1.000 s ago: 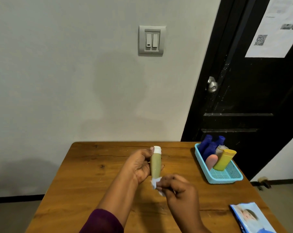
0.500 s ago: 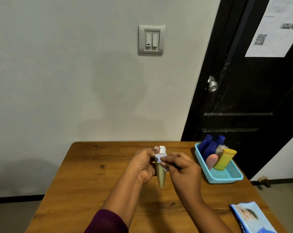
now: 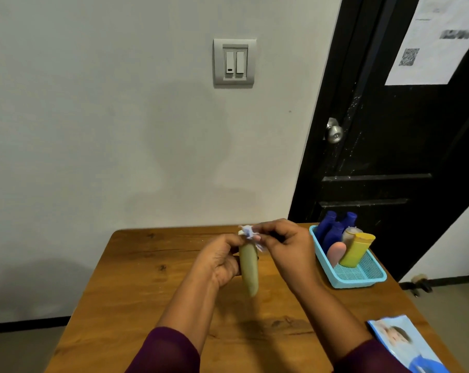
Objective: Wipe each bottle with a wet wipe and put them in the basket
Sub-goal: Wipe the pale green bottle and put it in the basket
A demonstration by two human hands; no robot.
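Above the middle of the wooden surface (image 3: 136, 286), the left hand (image 3: 222, 261) curls its grip round the upper part of an olive-green bottle (image 3: 249, 267). The bottle is held cap-up and clear of the wood, its lower end tapering downward. The right hand (image 3: 287, 249) has its grip pressed together on a scrunched wet wipe (image 3: 248, 232), thumb and fingertips pinching it against the bottle's white top. The wipe hides most of the cap, so how much of it is covered is hard to tell.

At the right edge of the surface sits a light blue basket (image 3: 362, 282) with a mesh floor. Crowded into its far half, leaning, are three dark blue bottles (image 3: 333, 232), a pink bottle (image 3: 335, 253) and a yellow bottle (image 3: 356, 250), with a paler one just behind the yellow. A pack of wipes (image 3: 405, 345) lies flat at the near right corner.
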